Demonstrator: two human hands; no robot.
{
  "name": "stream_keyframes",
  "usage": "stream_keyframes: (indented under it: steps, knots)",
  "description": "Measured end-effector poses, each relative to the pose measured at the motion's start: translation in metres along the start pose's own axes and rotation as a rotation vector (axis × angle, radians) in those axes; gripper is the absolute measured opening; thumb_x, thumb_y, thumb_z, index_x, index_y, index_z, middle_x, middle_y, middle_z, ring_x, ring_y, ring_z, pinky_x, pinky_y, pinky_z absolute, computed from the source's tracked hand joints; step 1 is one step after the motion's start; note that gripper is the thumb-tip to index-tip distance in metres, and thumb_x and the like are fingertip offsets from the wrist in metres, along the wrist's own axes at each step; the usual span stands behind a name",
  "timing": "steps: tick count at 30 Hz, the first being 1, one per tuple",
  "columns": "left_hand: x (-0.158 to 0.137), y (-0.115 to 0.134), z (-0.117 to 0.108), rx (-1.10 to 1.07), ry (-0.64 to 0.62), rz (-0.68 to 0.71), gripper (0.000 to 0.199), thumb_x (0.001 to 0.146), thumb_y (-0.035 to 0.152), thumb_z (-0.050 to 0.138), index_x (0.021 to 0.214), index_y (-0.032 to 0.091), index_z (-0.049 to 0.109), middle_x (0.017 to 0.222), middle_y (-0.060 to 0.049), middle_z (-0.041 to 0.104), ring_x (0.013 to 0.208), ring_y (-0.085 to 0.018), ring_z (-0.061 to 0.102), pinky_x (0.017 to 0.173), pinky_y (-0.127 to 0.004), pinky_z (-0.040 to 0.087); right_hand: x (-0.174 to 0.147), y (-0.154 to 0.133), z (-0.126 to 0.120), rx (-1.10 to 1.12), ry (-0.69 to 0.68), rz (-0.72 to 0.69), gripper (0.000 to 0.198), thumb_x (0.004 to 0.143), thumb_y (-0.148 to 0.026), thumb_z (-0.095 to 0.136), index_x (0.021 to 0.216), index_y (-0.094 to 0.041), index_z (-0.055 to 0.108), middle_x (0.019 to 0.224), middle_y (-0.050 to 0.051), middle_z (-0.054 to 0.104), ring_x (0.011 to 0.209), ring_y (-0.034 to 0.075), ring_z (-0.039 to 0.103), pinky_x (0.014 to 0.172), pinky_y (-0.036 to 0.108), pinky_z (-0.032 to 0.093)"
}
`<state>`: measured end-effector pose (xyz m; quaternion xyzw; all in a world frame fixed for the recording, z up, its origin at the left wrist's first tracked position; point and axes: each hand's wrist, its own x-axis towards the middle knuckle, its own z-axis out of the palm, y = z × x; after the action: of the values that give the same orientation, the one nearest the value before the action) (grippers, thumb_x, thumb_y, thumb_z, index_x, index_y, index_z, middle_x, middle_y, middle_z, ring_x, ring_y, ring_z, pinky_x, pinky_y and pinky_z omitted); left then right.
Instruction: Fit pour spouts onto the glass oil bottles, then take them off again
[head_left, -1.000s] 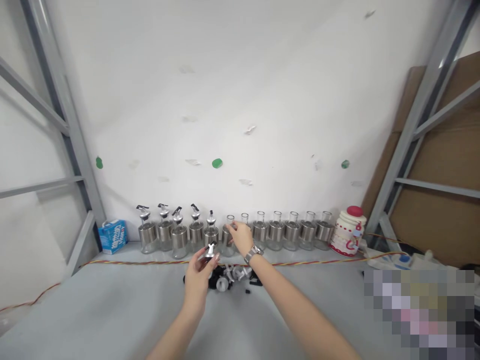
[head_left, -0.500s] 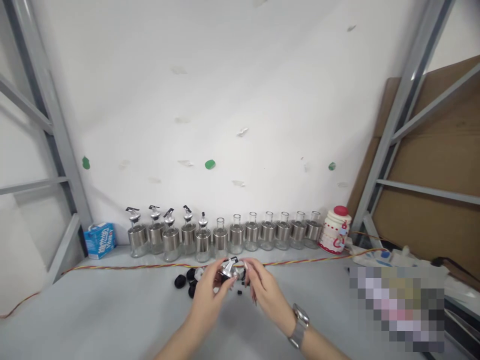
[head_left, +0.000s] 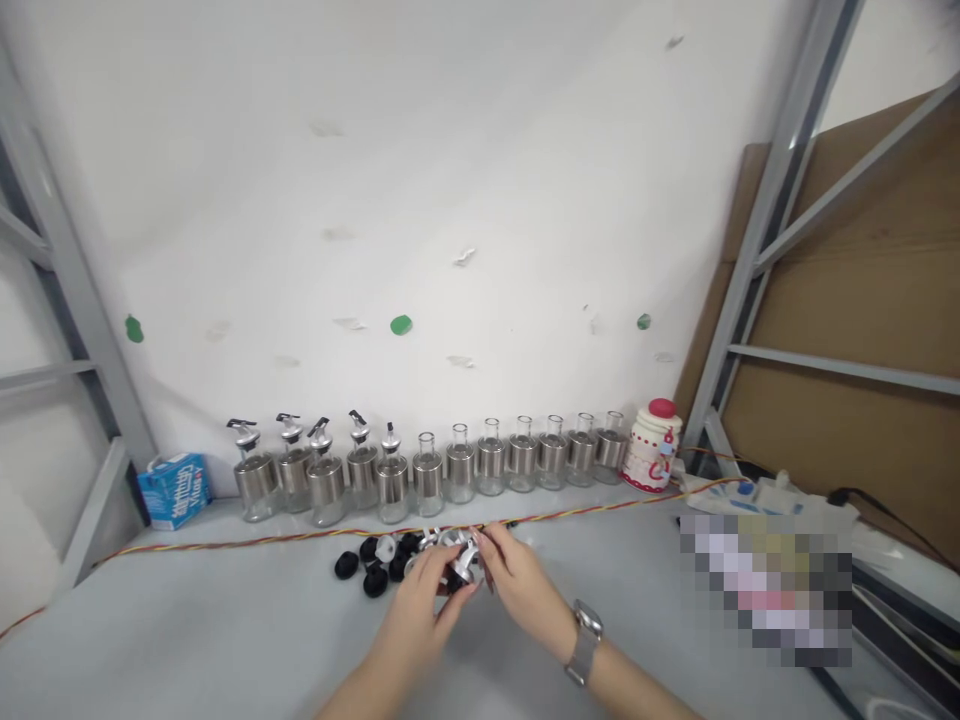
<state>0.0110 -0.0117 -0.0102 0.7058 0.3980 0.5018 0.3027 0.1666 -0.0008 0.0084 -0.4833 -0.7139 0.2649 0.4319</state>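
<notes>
A silver pour spout [head_left: 465, 562] with a black base is tilted between my hands above the grey table. My left hand [head_left: 420, 612] grips it by its round base between thumb and fingers. At the upper end of the spout, my right hand [head_left: 529, 585] is closed in a pinch, with a grey watch on that wrist. The fingers hide the spout's tip. Just left of and behind my hands lie several black caps [head_left: 375, 579], a whitish piece [head_left: 385, 548] and other silver spout parts [head_left: 429, 538].
Along the wall stands a row of glass bottles with metal sleeves [head_left: 427, 470]; the left ones carry spouts, the others have open necks. A blue carton [head_left: 174, 492] is at far left, a white-and-red jar [head_left: 651, 447] at right. A twisted cable [head_left: 300, 538] crosses the table.
My right fingers have closed onto the spout's upper end, where the black flap showed before. The spout is slightly lower, and the view has shifted a little to the right.
</notes>
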Motion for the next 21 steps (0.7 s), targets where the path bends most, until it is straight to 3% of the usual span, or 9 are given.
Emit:
stream_keyframes:
  steps: [3,5,9,17,19,21]
  knots:
    - [0.0,0.002,0.001,0.054,0.003,0.004,0.029,0.07,0.028,0.06,0.098,0.024,0.061,0.094,-0.009,0.062,0.084,-0.022,0.058,0.075,-0.033,0.048,0.001,0.003,0.005,-0.001,0.039,0.044,0.033,0.087,-0.042,0.029,0.069,-0.02,0.046,0.059,-0.001,0.054,0.055,0.013,0.048,0.051,0.021,0.035]
    - [-0.001,0.006,0.002,0.059,0.016,-0.044,0.026,0.069,0.03,0.061,0.094,0.024,0.062,0.086,-0.007,0.063,0.074,-0.021,0.06,0.069,-0.032,0.049,0.0,0.001,0.007,-0.019,0.075,0.047,0.033,0.087,-0.042,0.028,0.069,-0.02,0.045,0.061,0.0,0.055,0.057,0.014,0.049,0.053,0.022,0.035]
    - [-0.002,0.018,0.008,-0.049,0.0,-0.219,0.02,0.069,0.037,0.059,0.08,0.02,0.06,0.067,-0.002,0.061,0.053,-0.015,0.058,0.053,-0.026,0.048,-0.002,-0.004,0.007,-0.065,0.131,0.054,0.033,0.087,-0.042,0.027,0.069,-0.021,0.045,0.062,0.001,0.056,0.057,0.015,0.049,0.052,0.023,0.034]
    - [0.012,0.025,0.013,-0.445,-0.061,-0.628,0.037,0.059,0.05,0.063,0.064,0.014,0.054,0.054,-0.003,0.06,0.042,-0.014,0.056,0.044,-0.027,0.048,0.002,0.001,0.007,-0.047,0.059,0.158,0.029,0.085,-0.04,0.031,0.068,-0.022,0.045,0.05,-0.003,0.05,0.038,0.012,0.046,0.041,0.023,0.03]
    - [0.011,0.025,0.013,-0.426,-0.076,-0.651,0.037,0.059,0.05,0.063,0.064,0.014,0.054,0.053,-0.003,0.059,0.042,-0.014,0.056,0.045,-0.028,0.048,0.002,0.001,0.009,-0.045,0.031,0.19,0.028,0.085,-0.039,0.03,0.067,-0.021,0.043,0.05,-0.003,0.049,0.035,0.011,0.045,0.039,0.022,0.029]
    - [0.007,0.024,0.014,-0.324,-0.029,-0.561,0.034,0.059,0.047,0.064,0.068,0.015,0.056,0.058,-0.003,0.061,0.047,-0.015,0.058,0.048,-0.028,0.049,0.001,0.003,0.011,-0.032,0.001,0.215,0.029,0.085,-0.039,0.029,0.067,-0.021,0.042,0.051,-0.003,0.049,0.035,0.011,0.046,0.038,0.022,0.029]
